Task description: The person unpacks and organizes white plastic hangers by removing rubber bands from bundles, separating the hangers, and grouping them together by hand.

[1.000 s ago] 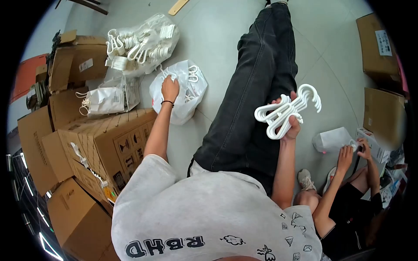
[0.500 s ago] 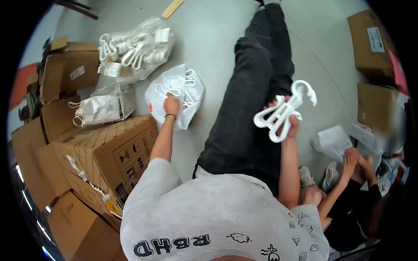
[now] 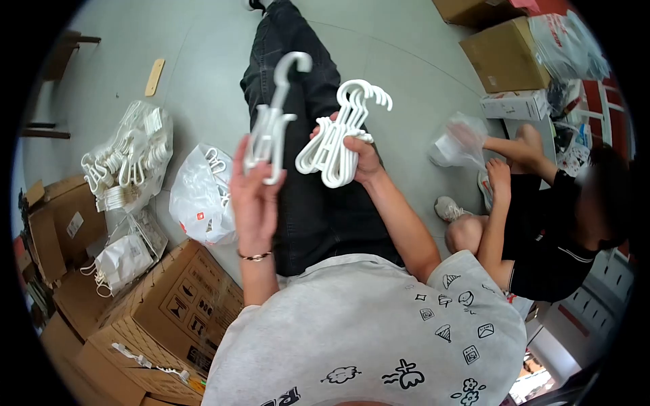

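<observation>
Head view: 2 grips raised above outstretched legs in dark trousers [image 3: 332, 227]. Left grip [image 3: 255, 196]: fingers closed around the lower end of 1 white hanger [image 3: 271, 128], with motion blur on both. Hook of that hanger at the top, directed away from the torso and curving to the right. Right grip [image 3: 365, 161]: clenched around a bundle of white hangers [image 3: 342, 139], thumb across the near face, fingertips showing at the left side. Hooks of the bundle stacked in a row, also curving to the right; cannot tell exact count. Single hanger and bundle side by side, near each other but apart.

On the floor [image 3: 399, 88], left of the legs: white bag [image 3: 186, 203] with a small red mark, more white hangers partly visible at its upper right. Farther left: clear bag [image 3: 161, 152] packed with white hangers. Nearer the torso on that side: large cardboard box [image 3: 152, 298] with printed symbols, beside open cartons [image 3: 57, 233]. Beyond the bags: pale wooden strip [image 3: 154, 78], flat on the floor.

To the right: seated co-worker [image 3: 542, 250] in black clothing, 1 hand inside or behind a translucent bag [image 3: 443, 150]; cannot tell which. Beyond: white carton [image 3: 508, 106] and brown box [image 3: 504, 61], just beside each other.
</observation>
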Available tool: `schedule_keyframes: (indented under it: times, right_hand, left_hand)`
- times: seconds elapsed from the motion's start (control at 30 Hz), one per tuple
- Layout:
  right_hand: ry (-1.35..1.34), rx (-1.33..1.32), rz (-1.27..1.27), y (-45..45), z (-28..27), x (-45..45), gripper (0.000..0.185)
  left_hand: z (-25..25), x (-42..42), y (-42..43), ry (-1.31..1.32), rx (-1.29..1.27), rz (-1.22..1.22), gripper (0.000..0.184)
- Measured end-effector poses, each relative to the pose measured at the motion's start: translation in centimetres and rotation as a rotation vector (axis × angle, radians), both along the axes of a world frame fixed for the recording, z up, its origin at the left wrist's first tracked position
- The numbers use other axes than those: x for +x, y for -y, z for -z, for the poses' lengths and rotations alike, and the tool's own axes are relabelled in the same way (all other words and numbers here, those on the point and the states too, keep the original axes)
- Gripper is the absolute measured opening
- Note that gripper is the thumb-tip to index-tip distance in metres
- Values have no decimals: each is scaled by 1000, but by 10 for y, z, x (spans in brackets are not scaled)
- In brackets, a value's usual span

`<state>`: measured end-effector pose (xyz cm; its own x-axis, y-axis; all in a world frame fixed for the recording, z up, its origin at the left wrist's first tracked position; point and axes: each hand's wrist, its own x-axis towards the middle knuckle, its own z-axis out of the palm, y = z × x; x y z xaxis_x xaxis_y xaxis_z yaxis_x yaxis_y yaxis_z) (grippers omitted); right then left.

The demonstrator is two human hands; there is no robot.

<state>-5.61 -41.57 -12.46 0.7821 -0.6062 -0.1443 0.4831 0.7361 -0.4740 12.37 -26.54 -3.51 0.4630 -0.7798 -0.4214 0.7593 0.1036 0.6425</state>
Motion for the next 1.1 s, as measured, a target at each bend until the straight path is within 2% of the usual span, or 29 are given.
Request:
schedule_keyframes:
  times: [0.07,0.13,0.17,0.23,0.37,0.53,0.63,0.7,0.73,0.8,0.83,0.87,0.93,0.97,1.0,1.03,1.1]
  right_hand:
    - [-53,-3,58,-4,-3,-4,62]
    - [-33,62,-42,-3,3,-10,63]
    - [-31,19,1,-4,5,-15,62]
    - [25,-51,73,-5,9,-13,58]
    - [38,-71,27,0,7,-16,60]
    - [143,-27,30,1,5,-15,61]
    - [117,-37,-6,4,7,-21,66]
    - [129,19,17,4,22,-24,66]
    - [136,69,31,3,28,-24,66]
    - [183,84,65,4,30,-23,64]
    - [182,114,52,4,25,-23,62]
    - [182,142,39,6,21,-24,60]
    - [212,154,33,6,19,-26,57]
    - [183,158,11,5,20,-27,62]
    - [156,158,-12,5,22,-28,67]
    - [141,156,-6,3,23,-25,70]
    - [58,75,-12,-3,28,-23,65]
  left_hand:
    - [-14,-36,25,-45,53,80,53]
    - [-7,-57,34,45,156,181,47]
    - [-6,-60,33,49,155,189,47]
    - [-7,-58,27,309,235,371,42]
    - [-14,-56,30,484,319,471,38]
    - [-23,-53,45,519,408,597,38]
    - [-39,-62,53,660,564,672,38]
    - [-46,-75,54,1390,645,684,34]
    - [-47,-79,54,1396,641,693,34]
    - [-45,-87,56,1772,591,554,27]
    - [-51,-86,59,1659,603,635,38]
    - [-45,-84,61,1663,593,640,38]
    - [-24,-79,63,1672,270,397,56]
    - [-19,-80,62,1395,287,494,80]
    - [-21,-82,63,1397,279,497,80]
    - [-26,-84,66,1436,321,608,86]
    - [-22,-87,69,1532,424,770,102]
